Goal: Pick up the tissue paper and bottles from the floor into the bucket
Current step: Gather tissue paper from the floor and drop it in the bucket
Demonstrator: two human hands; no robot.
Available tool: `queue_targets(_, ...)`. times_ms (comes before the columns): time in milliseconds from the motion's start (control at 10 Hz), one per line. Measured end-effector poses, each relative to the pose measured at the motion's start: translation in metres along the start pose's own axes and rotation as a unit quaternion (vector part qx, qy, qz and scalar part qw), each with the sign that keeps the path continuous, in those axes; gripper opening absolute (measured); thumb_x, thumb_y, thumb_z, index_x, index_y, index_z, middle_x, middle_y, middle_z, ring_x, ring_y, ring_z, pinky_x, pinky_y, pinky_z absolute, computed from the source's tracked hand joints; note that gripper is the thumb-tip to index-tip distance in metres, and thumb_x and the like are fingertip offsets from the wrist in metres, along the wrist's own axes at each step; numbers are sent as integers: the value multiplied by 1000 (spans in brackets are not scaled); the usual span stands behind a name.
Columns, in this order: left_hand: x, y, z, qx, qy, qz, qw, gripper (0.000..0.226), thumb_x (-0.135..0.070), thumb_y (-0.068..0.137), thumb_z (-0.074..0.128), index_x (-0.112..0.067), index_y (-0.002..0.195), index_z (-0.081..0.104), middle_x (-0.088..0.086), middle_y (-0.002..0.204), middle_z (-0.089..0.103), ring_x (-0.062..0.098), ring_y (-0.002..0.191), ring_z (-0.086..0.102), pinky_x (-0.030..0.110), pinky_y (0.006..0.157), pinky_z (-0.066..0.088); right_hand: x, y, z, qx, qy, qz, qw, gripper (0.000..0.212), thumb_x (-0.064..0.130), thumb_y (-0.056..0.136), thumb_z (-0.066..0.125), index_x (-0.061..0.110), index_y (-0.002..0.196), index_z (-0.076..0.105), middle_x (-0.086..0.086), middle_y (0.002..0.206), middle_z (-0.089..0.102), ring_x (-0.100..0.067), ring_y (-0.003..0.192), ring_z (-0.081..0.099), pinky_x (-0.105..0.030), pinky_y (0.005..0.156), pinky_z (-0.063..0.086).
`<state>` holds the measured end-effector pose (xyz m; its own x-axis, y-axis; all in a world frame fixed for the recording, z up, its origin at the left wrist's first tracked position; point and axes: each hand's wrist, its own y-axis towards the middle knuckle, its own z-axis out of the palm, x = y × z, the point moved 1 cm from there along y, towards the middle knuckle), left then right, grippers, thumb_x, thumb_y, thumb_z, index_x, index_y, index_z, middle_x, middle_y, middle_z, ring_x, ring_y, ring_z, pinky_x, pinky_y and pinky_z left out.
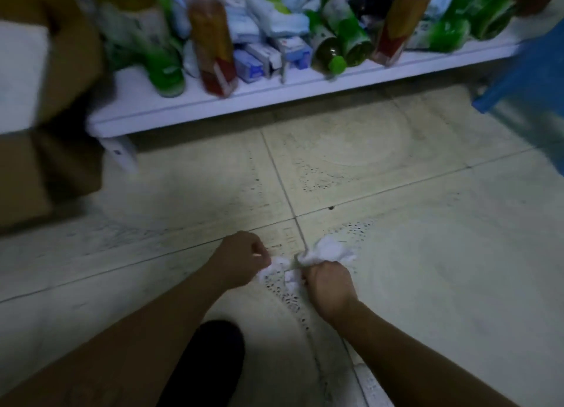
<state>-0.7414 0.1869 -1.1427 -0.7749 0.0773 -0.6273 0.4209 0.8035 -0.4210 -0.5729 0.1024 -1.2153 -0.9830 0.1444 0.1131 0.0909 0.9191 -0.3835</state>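
Low over the tiled floor point(396, 254), my right hand point(328, 284) grips a crumpled white tissue point(328, 251) that sticks out above its knuckles. My left hand point(241, 260) pinches a smaller white tissue piece point(274, 267) that lies on the floor between the two hands. Another small white scrap point(291, 277) sits right beside my right hand. At the right edge is a blue bucket point(525, 80), only partly in view. The whole view is blurred.
A low white shelf point(213, 101) runs across the back, crowded with green bottles point(166, 67), orange bottles point(213, 49), small boxes and white bags. Brown cardboard boxes point(45, 162) stand at the left. My dark shoe point(210, 361) is at the bottom.
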Motion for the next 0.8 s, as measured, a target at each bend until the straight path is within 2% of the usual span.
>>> queue_targets(100, 14, -48, -39, -32, 23, -17, 999, 8, -22, 81, 72, -18, 77, 67, -7, 81, 60, 4, 72, 53, 9, 55, 35, 24, 0, -10, -5, -27, 0, 1000, 22, 11, 94, 45, 10, 105, 64, -11, 107, 67, -29, 100, 63, -34, 78, 45)
queue_targets(200, 31, -99, -77, -79, 36, -60, 994, 10, -24, 82, 73, -17, 86, 68, -1, 92, 64, 8, 81, 56, 16, 63, 41, 38, -6, -15, 14, -24, -20, 999, 24, 22, 94, 51, 11, 111, 64, -8, 115, 66, -24, 106, 63, -32, 85, 47)
queue_targets(300, 35, -141, -101, -91, 29, -96, 991, 17, -24, 81, 74, -15, 94, 69, 2, 99, 65, 13, 88, 58, 23, 73, 44, 59, -20, -38, 39, 85, -30, 995, 23, 32, 87, 61, 14, 96, 72, -6, 97, 71, -22, 97, 67, -26, 81, 48)
queue_targets(400, 32, -169, -118, -77, 52, -99, 991, 21, -23, 82, 72, -14, 101, 68, 2, 100, 64, 13, 87, 58, 23, 73, 45, 121, -17, -89, -2, 183, -106, 977, 16, 19, 83, 63, 17, 93, 75, -5, 91, 74, -19, 85, 67, -26, 77, 51)
queue_targets(500, 33, -186, -144, -97, 92, -83, 988, 15, -22, 83, 71, -12, 94, 71, 2, 95, 67, 14, 85, 61, 24, 72, 45, 178, -17, -141, -83, 258, -196, 942, 13, 22, 85, 67, 19, 96, 74, 0, 91, 73, -13, 79, 65, -25, 73, 52)
queue_targets(600, 49, -214, -169, -135, 103, -69, 983, 10, -23, 82, 72, -16, 88, 70, -6, 83, 62, 6, 73, 57, 20, 66, 42, 215, -26, -170, -136, 292, -251, 913, 7, 22, 83, 70, 23, 89, 74, 12, 80, 67, 0, 72, 58, -15, 62, 39)
queue_targets(700, 75, -243, -182, -195, 80, -55, 976, 10, -25, 78, 76, -18, 83, 70, -13, 76, 60, 1, 70, 53, 20, 58, 39, 239, -44, -177, -146, 276, -268, 911, 8, 20, 81, 72, 22, 87, 76, 11, 80, 68, -7, 77, 61, -23, 70, 44)
queue_targets(800, 96, -275, -195, -244, 48, -57, 967, 11, -25, 75, 78, -22, 77, 68, -13, 80, 63, 2, 77, 56, 24, 63, 43, 261, -62, -180, -149, 276, -265, 912, 8, 19, 79, 74, 22, 86, 76, 7, 83, 71, -7, 77, 61, -23, 69, 45)
